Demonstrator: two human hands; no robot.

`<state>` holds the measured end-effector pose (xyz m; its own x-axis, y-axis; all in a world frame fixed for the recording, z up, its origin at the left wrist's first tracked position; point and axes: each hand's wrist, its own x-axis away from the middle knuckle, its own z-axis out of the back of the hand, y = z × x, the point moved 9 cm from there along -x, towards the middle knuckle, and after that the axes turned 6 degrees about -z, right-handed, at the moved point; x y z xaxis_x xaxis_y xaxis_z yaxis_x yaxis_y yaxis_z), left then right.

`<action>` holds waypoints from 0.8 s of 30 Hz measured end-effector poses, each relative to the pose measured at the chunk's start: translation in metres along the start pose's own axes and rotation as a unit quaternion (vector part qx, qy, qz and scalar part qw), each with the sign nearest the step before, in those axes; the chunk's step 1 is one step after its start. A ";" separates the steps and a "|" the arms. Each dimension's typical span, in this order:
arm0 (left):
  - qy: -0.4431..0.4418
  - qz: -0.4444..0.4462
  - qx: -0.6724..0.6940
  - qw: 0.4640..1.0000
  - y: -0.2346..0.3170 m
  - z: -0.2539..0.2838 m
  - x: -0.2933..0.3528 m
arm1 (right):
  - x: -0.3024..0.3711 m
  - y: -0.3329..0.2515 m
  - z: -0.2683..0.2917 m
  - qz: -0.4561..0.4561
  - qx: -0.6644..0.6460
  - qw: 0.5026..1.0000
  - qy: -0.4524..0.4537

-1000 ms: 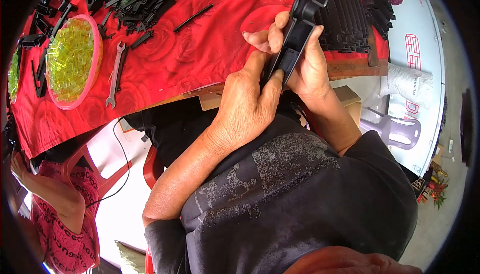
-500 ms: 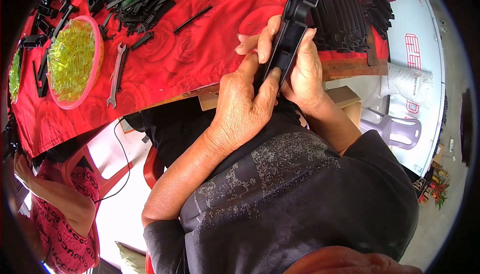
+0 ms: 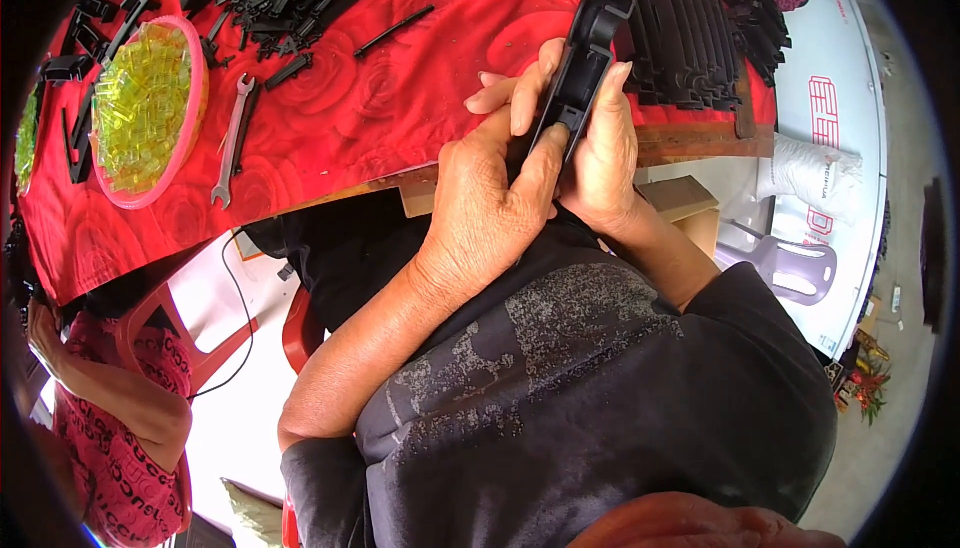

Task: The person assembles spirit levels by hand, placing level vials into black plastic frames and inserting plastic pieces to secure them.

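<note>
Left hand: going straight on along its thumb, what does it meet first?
The black channel-shaped part: the left hand's thumb is against its near end. In the picture, the line then runs up the channel toward the far end; depth is hard to judge from one view.

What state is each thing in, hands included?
Long hollow black plastic housing: in both hands, open side showing.
Left hand: thumb on housing's near end.
Right hand: gripping housing's right side.
Round pink-rimmed plastic basket: filled with translucent yellow-green pieces.
Silver metal wrench: lying on red rose-patterned cloth.
Long black plastic parts: lined side by side.
Small black plastic pieces: loosely piled.
</note>
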<state>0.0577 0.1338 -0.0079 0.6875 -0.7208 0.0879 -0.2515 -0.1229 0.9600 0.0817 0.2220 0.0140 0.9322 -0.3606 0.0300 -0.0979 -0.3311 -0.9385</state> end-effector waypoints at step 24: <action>-0.022 0.055 0.054 0.997 0.002 0.004 -0.004 | -0.003 -0.010 -0.013 0.035 0.165 0.983 0.071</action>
<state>0.0513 0.1339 -0.0072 0.6221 -0.7626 0.1774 -0.3968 -0.1117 0.9111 0.0752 0.2156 0.0278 0.8670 -0.4982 -0.0128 -0.0202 -0.0094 -0.9998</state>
